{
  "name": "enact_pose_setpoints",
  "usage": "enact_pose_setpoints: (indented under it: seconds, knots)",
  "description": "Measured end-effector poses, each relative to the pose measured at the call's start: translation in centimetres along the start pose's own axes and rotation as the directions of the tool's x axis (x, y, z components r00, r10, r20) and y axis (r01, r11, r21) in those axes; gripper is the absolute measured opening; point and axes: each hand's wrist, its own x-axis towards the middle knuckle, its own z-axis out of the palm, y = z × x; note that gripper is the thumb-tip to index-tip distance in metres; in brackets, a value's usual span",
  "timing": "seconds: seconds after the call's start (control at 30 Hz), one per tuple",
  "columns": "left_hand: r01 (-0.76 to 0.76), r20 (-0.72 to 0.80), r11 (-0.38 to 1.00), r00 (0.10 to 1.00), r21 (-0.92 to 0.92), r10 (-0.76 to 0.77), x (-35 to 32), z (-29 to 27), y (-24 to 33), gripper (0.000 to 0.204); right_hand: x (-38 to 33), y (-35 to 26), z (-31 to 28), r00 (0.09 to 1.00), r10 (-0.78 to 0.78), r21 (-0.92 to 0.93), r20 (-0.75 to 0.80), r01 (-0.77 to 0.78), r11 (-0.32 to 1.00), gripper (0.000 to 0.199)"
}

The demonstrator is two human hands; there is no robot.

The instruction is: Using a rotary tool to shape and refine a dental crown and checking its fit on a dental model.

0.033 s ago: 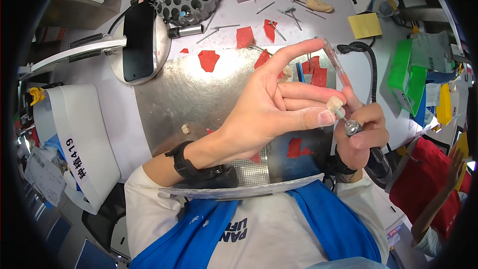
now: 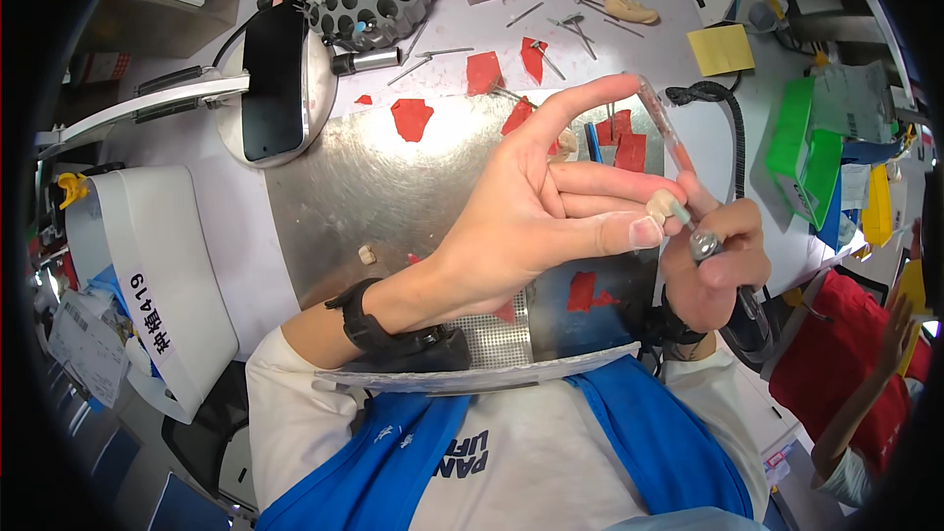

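My left hand pinches a small cream-coloured dental crown between thumb and fingers, its index finger stretched up and away. My right hand is wrapped round a rotary handpiece with a shiny metal nose. A pale green grinding tip on the handpiece meets the crown's right side; whether it touches cannot be told. Between my left index fingertip and my right hand's fingers runs a thin clear strip, reddish at its lower end. Most of the handpiece's body is hidden by my right hand.
Under my hands lies a metal plate with red sheet pieces and another small tooth-like piece. Farther back stand a grey holed holder, a phone and loose burs. A coiled cord hangs right; another person's arm shows beyond.
The handpiece has shifted slightly right and turned, bringing its green tip from below the crown to the crown's right side. The crown has tilted a little; my left hand stays nearly still.
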Motion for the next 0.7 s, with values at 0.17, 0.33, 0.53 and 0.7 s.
enact_pose_setpoints:
  seconds: [0.17, 0.33, 0.53, 0.7]
  knots:
    - [-0.064, -0.009, 0.996, 0.998, 0.060, 0.064, 0.1, 0.0, -0.1, 0.086, 0.2, -0.1, 0.1, 0.999, 0.039, -0.037, 0.030, -0.037, 0.999, 0.006]
    - [-0.137, -0.003, 0.977, 0.990, 0.162, 0.139, 0.0, -0.1, 0.0, 0.090, 0.4, 0.1, 0.1, 1.000, 0.007, 0.008, 0.021, -0.007, 1.000, 0.005]
    - [-0.190, 0.008, 0.965, 0.981, 0.182, 0.192, 0.0, -0.1, -0.2, 0.091, 0.2, -0.1, 0.1, 0.999, 0.030, 0.003, 0.038, -0.030, 1.000, 0.003]
    - [-0.220, 0.035, 0.950, 0.975, 0.220, 0.218, -0.1, -0.1, -0.2, 0.092, -0.2, -0.1, -0.5, 0.999, 0.051, 0.034, 0.009, -0.051, 0.998, 0.006]
